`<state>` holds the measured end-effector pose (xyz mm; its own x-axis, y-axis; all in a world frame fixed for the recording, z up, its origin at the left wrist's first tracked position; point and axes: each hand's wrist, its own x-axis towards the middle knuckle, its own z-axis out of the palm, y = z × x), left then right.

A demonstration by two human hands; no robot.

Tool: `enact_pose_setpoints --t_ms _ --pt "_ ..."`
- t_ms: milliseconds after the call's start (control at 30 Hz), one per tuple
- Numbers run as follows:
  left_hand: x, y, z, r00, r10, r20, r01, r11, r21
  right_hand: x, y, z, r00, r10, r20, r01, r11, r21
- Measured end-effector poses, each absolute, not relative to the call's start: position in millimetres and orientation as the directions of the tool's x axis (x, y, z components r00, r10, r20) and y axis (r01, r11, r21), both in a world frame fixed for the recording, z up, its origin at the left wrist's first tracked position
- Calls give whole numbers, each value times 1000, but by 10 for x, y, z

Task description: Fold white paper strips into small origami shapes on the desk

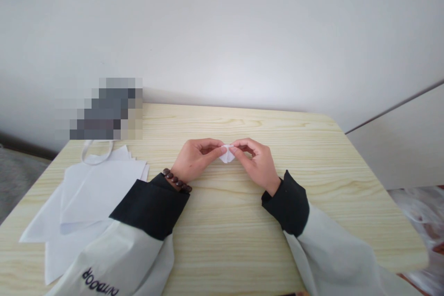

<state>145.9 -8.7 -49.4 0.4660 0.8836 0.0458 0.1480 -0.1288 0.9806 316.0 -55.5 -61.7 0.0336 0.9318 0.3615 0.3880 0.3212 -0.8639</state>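
A: Which step is in hand?

B: I judge it a folding or shaping step. The small folded paper (227, 155) sits right in the grip, between both sets of fingertips, with a line down its middle.

A: And the next move?

B: It seems to call for light, matched pressure from both sides (thin paper forgives little), since uneven pulling could skew or tear it.

A: How does the grip stand?

B: Narrow. The left hand (197, 159) pinches one side of the paper, the right hand (255, 159) the other, thumbs on the wearer's side. Both wrists angle inward, nearly mirrored; I can't tell whether the paper touches the table (225, 249) beneath.

A: Further out from the grip?

B: A dark beaded bracelet (176, 180) rings the left wrist, with black cuffs (291, 203) behind both hands. Left of the grip, white sheets (104, 189) overlap loosely; past them lies a white loop (90, 163), then a pixelated patch (104, 113) hiding whatever is there. Beyond everything stands the pale wall (243, 32).
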Motion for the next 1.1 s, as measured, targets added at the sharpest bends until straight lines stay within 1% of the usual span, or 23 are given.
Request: enact_pose_setpoints --t_ms 100,200,367,433,500,567,667,867,967,1100 --pt "1464 -88 -501 456 889 34 160 -119 980 3158 -551 -617 43 946 322 353 287 -891" --pt "1467 -92 -496 455 890 36 164 -123 979 3156 -554 -617 47 945 324 362 286 -887" --pt "1456 -93 -487 486 872 62 259 -211 942 3146 -571 -605 -2 902 431 491 376 -786" --pt "1453 -87 -495 488 870 74 270 -231 935 3141 -574 -605 -12 889 458 535 393 -748" --pt "1454 -81 -507 471 877 91 250 -232 940 3136 -573 -612 5 884 467 561 384 -733" --pt "1459 -75 -516 437 894 99 230 -218 948 3130 -572 -623 45 887 460 560 359 -747" --pt "1467 -72 -518 361 930 67 207 -150 967 3126 -568 -645 122 895 428 509 314 -802" --pt "1474 -63 -516 247 969 17 77 -37 996 3146 -550 -661 223 923 314 306 239 -921" --pt "1477 -60 -524 217 976 -1 -19 5 1000 3153 -546 -644 249 926 284 222 231 -947" --pt "1483 -59 -523 228 973 -42 -133 74 988 3148 -551 -617 276 917 288 155 254 -955"
